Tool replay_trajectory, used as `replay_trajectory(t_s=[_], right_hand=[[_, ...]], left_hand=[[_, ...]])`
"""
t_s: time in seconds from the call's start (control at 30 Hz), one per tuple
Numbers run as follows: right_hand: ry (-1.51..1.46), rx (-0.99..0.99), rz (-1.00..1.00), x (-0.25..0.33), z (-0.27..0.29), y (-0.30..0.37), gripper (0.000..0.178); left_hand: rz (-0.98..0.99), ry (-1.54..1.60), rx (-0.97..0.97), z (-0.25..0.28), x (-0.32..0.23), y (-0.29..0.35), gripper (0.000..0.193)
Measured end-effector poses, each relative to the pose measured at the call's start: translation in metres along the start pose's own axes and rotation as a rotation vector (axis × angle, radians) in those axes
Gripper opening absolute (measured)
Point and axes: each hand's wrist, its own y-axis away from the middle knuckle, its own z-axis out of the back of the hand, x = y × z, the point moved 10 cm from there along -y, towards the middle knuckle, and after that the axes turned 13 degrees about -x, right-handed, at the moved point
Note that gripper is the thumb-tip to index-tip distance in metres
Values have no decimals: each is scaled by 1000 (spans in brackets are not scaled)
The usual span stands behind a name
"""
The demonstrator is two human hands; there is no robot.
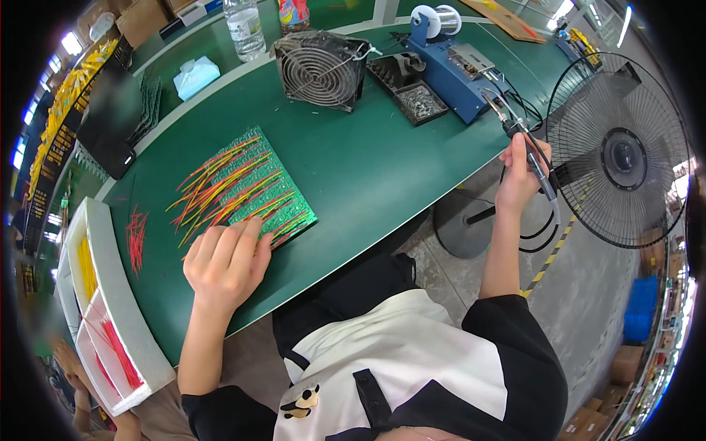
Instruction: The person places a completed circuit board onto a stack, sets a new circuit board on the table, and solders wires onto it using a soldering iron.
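Observation:
My right hand (518,174) grips a soldering iron (540,175), its front end up by the blue soldering machine (450,77) at the far right of the table. My left hand (228,263) is at the near edge of a green circuit board (283,173), fingers curled over the ends of the wires there. Its fingertips are hidden, so what they pinch does not show. Rows of red and yellow wires (220,184) stick out from the board toward the left. A solder spool (443,22) hangs on the machine.
A small square fan (320,70) stands behind the board, beside a black tray (419,101). Left are loose red wires (136,239) and a white foam box (136,316) with yellow and red wires. A large round fan (624,158) stands right. Another person's hands (70,364) show lower left.

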Motion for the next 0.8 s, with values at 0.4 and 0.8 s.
replay_trajectory(t_s=[0.4,0.8], right_hand=[[124,178,-219,-38,-36,37,16],[72,51,-158,-34,-8,34,22]], left_hand=[[151,-177,-120,119,-10,0,15],[737,-641,-148,223,18,102,16]])
